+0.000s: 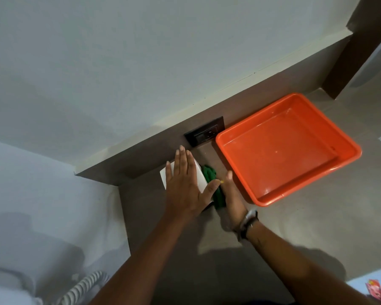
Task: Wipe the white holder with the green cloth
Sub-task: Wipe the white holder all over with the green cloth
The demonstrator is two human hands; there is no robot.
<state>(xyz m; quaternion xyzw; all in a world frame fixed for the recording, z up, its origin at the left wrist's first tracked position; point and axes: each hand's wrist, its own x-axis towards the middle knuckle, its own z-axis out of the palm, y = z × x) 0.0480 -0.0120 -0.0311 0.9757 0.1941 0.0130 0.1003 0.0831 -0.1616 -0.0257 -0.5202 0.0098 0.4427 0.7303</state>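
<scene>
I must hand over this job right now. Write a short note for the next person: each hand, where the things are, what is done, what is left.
Left hand: open, flat on top of the white holder, steadying it.
Right hand: presses the green cloth against the holder's right side; its grip is hidden.
The holder stands on the brown counter, left of the empty orange tub.
Done: cloth is at the holder.
Left: how far wiping has gone cannot be told; wipe all faces.
</scene>
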